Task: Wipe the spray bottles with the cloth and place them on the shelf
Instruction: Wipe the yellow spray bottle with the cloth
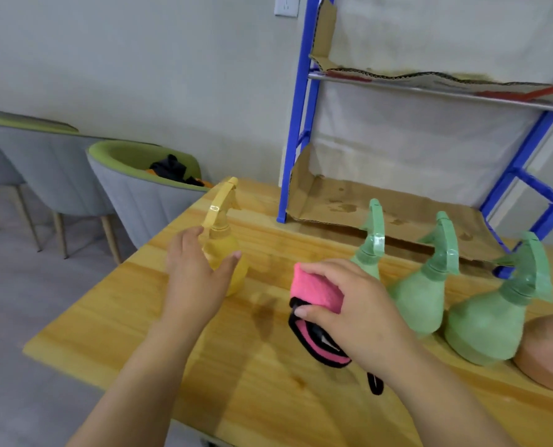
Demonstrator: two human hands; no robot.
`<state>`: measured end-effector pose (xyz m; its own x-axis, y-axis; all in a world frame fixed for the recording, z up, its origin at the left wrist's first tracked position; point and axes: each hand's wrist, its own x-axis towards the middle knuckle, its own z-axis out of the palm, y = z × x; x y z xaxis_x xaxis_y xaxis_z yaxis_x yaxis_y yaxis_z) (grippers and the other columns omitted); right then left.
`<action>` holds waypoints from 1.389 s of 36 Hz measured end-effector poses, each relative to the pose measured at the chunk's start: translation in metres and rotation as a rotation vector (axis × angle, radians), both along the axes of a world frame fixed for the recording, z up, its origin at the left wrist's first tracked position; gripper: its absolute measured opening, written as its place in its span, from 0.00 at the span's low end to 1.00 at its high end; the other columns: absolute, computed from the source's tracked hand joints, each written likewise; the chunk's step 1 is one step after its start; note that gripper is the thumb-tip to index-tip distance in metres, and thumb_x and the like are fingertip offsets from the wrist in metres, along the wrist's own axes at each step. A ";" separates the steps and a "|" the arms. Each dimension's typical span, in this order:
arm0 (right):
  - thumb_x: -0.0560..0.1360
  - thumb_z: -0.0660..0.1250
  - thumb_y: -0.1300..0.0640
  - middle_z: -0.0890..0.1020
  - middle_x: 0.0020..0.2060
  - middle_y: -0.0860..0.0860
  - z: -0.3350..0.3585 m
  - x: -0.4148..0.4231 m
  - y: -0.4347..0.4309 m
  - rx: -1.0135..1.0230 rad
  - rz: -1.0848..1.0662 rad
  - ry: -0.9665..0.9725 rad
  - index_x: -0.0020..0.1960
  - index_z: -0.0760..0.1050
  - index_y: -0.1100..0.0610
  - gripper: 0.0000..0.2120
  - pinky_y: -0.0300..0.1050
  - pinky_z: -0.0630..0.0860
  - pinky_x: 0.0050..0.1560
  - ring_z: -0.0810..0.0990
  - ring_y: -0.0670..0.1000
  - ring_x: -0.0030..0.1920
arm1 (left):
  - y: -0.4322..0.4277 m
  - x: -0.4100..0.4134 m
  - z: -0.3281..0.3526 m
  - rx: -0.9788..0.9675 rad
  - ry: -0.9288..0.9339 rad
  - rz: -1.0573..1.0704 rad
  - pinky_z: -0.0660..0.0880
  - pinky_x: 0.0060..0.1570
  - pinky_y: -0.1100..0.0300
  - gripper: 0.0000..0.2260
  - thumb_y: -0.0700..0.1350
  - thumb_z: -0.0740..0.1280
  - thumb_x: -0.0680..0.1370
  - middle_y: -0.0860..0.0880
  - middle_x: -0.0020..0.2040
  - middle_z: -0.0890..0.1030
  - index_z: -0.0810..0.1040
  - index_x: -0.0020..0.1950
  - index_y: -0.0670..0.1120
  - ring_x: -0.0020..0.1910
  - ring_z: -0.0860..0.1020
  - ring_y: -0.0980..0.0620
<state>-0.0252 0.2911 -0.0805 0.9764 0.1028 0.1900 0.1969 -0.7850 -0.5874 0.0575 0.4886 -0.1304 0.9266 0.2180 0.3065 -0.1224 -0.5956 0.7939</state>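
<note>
Left hand [195, 274] hides part of the yellow spray bottle [217, 248], fingers straight and spread around it; right hand [352, 312] pinches the pink cloth [317, 289].

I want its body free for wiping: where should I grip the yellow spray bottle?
Left hand round the narrow neck, from the near left, where it is: the yellow spray bottle stands upright, its body wide and bulbous.

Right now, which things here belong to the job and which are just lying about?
Job: yellow plastic spray bottle by the left hand; three green plastic spray bottles; pink fabric cloth in the right hand; blue metal shelf rack.
Lying about: grey upholstered chairs; black garment on one; white wall socket.
</note>
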 end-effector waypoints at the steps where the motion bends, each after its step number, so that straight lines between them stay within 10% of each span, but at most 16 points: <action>1: 0.70 0.73 0.48 0.69 0.55 0.30 0.001 0.002 0.001 0.016 -0.008 -0.018 0.65 0.70 0.40 0.25 0.26 0.64 0.50 0.66 0.35 0.56 | 0.000 0.004 0.001 -0.019 0.006 -0.016 0.67 0.67 0.46 0.30 0.51 0.70 0.74 0.47 0.69 0.67 0.63 0.72 0.44 0.69 0.65 0.46; 8: 0.67 0.76 0.51 0.71 0.58 0.36 0.002 0.006 0.003 0.090 -0.154 -0.088 0.67 0.67 0.39 0.32 0.38 0.69 0.58 0.70 0.40 0.57 | 0.002 0.016 0.007 -0.119 0.035 -0.076 0.69 0.49 0.58 0.16 0.48 0.65 0.79 0.53 0.56 0.79 0.73 0.66 0.49 0.58 0.75 0.51; 14: 0.72 0.71 0.53 0.79 0.48 0.37 -0.001 0.003 -0.005 0.180 -0.148 -0.055 0.59 0.73 0.40 0.18 0.29 0.72 0.41 0.76 0.38 0.47 | 0.003 0.010 0.007 -0.194 -0.042 -0.082 0.67 0.48 0.66 0.16 0.46 0.69 0.75 0.55 0.55 0.79 0.76 0.62 0.52 0.56 0.75 0.56; 21: 0.76 0.65 0.55 0.79 0.51 0.32 -0.004 -0.004 -0.012 0.226 -0.053 -0.068 0.54 0.68 0.27 0.21 0.24 0.68 0.49 0.74 0.33 0.54 | -0.011 -0.018 0.007 -0.230 -0.049 -0.161 0.71 0.56 0.60 0.14 0.46 0.71 0.74 0.58 0.52 0.79 0.77 0.59 0.53 0.54 0.76 0.57; 31: 0.74 0.53 0.31 0.76 0.61 0.35 0.001 -0.003 -0.026 0.195 -0.117 -0.187 0.69 0.69 0.43 0.29 0.35 0.68 0.65 0.71 0.33 0.63 | -0.047 -0.061 0.015 -0.417 0.002 -0.352 0.73 0.52 0.67 0.13 0.43 0.75 0.70 0.59 0.46 0.83 0.80 0.50 0.56 0.49 0.79 0.64; 40: 0.77 0.59 0.48 0.74 0.50 0.37 0.019 0.002 -0.038 0.186 -0.072 -0.310 0.70 0.68 0.45 0.20 0.22 0.63 0.53 0.72 0.35 0.55 | -0.067 -0.074 0.008 -0.409 0.019 -0.424 0.73 0.50 0.72 0.13 0.42 0.77 0.67 0.59 0.45 0.82 0.81 0.49 0.55 0.47 0.79 0.63; 50: 0.79 0.59 0.55 0.75 0.57 0.48 0.017 0.007 -0.035 -0.083 0.219 -0.415 0.68 0.72 0.55 0.19 0.42 0.71 0.59 0.73 0.48 0.58 | -0.065 -0.073 -0.001 -0.555 0.041 -0.460 0.78 0.53 0.56 0.15 0.38 0.76 0.68 0.55 0.45 0.84 0.83 0.47 0.57 0.47 0.81 0.57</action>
